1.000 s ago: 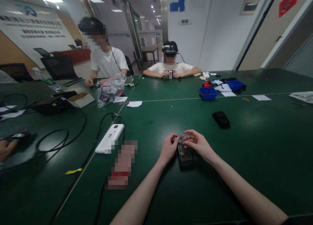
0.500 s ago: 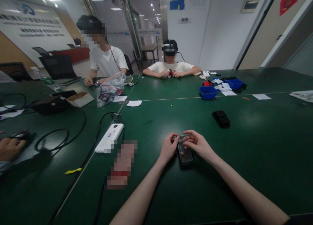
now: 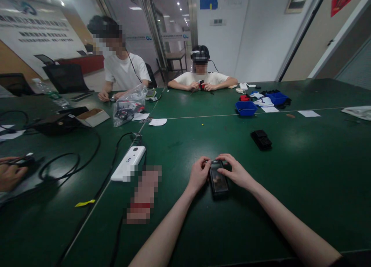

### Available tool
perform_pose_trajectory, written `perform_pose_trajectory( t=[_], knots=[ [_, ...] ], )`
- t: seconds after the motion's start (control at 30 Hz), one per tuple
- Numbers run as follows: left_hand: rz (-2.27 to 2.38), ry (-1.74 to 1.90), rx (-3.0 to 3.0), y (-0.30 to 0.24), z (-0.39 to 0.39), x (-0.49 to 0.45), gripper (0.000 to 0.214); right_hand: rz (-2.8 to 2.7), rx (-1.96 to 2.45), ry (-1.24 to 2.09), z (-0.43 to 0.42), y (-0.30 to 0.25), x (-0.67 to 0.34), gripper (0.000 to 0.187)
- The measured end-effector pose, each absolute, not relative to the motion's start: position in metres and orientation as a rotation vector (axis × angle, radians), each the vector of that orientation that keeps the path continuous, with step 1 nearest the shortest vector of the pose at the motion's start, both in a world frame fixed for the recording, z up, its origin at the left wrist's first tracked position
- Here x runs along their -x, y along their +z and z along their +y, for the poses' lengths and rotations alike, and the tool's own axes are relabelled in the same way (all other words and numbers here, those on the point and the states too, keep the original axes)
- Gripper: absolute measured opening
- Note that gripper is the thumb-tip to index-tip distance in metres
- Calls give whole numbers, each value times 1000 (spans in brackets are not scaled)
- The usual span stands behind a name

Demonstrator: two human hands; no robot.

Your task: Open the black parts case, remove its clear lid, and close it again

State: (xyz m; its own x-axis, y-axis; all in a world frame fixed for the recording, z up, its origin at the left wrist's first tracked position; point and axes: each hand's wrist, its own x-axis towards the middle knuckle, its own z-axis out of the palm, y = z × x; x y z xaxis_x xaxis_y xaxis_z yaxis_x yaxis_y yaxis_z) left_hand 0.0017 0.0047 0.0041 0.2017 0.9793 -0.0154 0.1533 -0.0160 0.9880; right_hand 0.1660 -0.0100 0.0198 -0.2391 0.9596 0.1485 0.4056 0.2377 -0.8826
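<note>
A flat black case (image 3: pixel 219 184) with a glossy, see-through-looking top lies on the green table in front of me. My left hand (image 3: pixel 199 174) has its fingers curled against the case's far left edge. Over the far right corner sits my right hand (image 3: pixel 235 172), its thumb on the glossy top and its fingers at the far edge. Both hands are closed on the case, and its far corners are partly hidden under the fingers. Further off to the right lies a black blocky device (image 3: pixel 261 139), untouched.
To the left are a white power bank (image 3: pixel 129 163) marked 5, a pixelated pinkish item (image 3: pixel 143 193), black cables and a yellow strip (image 3: pixel 85 203). Blue trays (image 3: pixel 246 108) stand further back. Two people sit across the table (image 3: pixel 304 189); another person's hand (image 3: pixel 13 174) is at far left.
My right hand has lowered onto the case, its thumb now resting on the top. A clear edge raised between the fingers before now looks flat. My left hand stays at the corner.
</note>
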Motion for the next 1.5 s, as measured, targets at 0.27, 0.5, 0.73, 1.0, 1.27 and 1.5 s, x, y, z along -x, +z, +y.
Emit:
perform_pose_trajectory(
  t=[0.27, 0.5, 0.73, 1.0, 1.27, 1.5],
  knots=[
    [1157, 972, -1465, 4, 6, 1, 23, -1663, 1268, 1140, -9, 12, -165, 35],
    [1168, 1064, -1411, 0, 8, 0, 25, -1581, 1401, 1152, -7, 5, -165, 35],
    [1142, 1172, -1297, 0, 9, -1, 32, -1678, 1267, 1051, -12, 3, -161, 51],
    [1013, 1092, -1181, 7, 6, -4, 42, -1635, 1284, 1022, -16, 17, -168, 54],
    [1028, 1059, -1194, 9, 5, -5, 39, -1974, 1841, -110, -32, 32, -227, 48],
    [1043, 1035, -1272, 7, 5, -5, 34, -2064, 2088, -486, -44, 15, -286, 51]
  ],
)
